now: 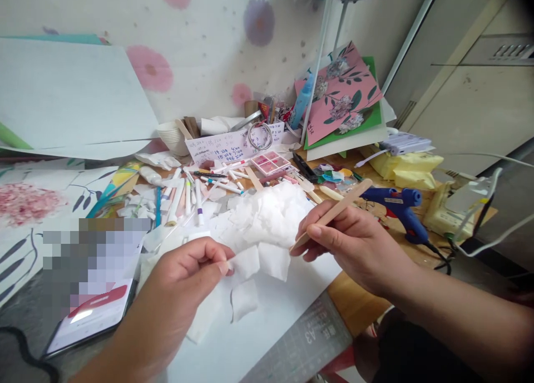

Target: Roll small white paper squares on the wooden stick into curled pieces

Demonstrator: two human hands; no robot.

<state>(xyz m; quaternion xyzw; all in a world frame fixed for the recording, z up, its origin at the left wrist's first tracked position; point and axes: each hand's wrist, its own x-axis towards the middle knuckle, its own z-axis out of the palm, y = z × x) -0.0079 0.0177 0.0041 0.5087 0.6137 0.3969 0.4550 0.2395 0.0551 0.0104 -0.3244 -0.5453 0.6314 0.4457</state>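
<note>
My right hand (346, 238) grips a flat wooden craft stick (344, 203), its lower end pointing down toward the white squares. The thumb and index finger of my left hand (183, 277) are pinched on the corner of a soft white square (245, 261); whether it is paper or cotton I cannot tell. Beside it is a second white square (274, 262), and a third (244, 300) lies nearer me on a large white sheet (267, 338). Just behind them rises a fluffy white pile (275, 213) that looks like cotton.
A blue glue gun (396, 205) lies right, behind my right hand. Several markers (196, 196) clutter the back. A phone (100, 305) is at left. Under the sheet shows a grey cutting mat (319, 333). A pink floral picture (336, 102) leans at the back right.
</note>
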